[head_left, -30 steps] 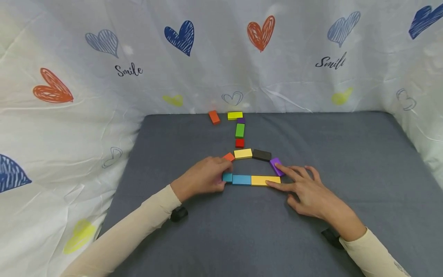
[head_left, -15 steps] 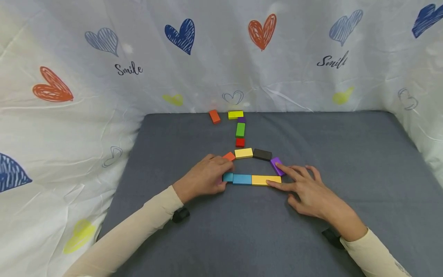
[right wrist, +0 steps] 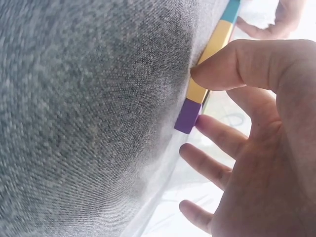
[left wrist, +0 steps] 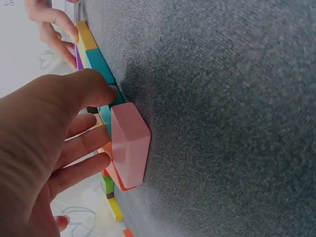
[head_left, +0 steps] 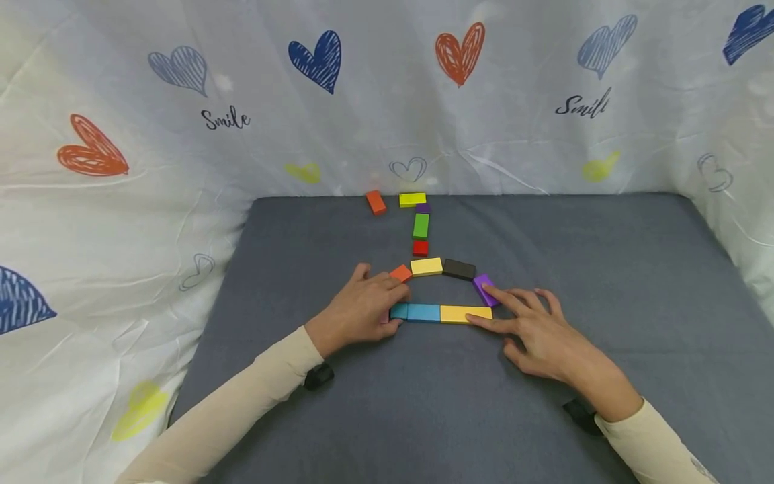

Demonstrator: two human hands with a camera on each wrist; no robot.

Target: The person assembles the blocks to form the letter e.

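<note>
Coloured blocks form a closed ring on grey cloth. My left hand [head_left: 363,306] pinches the teal block [head_left: 398,310] at the ring's left corner, thumb on its near side. Beside it is a pink block [left wrist: 129,143], mostly hidden under that hand in the head view; an orange block [head_left: 401,273] lies just beyond the fingers. With fingers fairly straight, my right hand [head_left: 541,333] touches the yellow block [head_left: 453,314] with one fingertip and the purple block [head_left: 482,293] with another. A blue block [head_left: 424,313] joins teal and yellow. Pale yellow [head_left: 426,267] and black [head_left: 459,269] blocks make the far side.
Beyond the ring, a column runs back: red [head_left: 420,248], green [head_left: 420,226], dark purple [head_left: 422,208] and yellow [head_left: 412,199] blocks. A loose orange-red block [head_left: 375,202] lies left of its top. A white curtain [head_left: 375,121] with hearts hangs behind the grey cloth [head_left: 423,417].
My left hand has shifted slightly right, and one of its far fingers has lifted a little. My right hand keeps its place, and the blocks look the same apart from slight camera drift.
</note>
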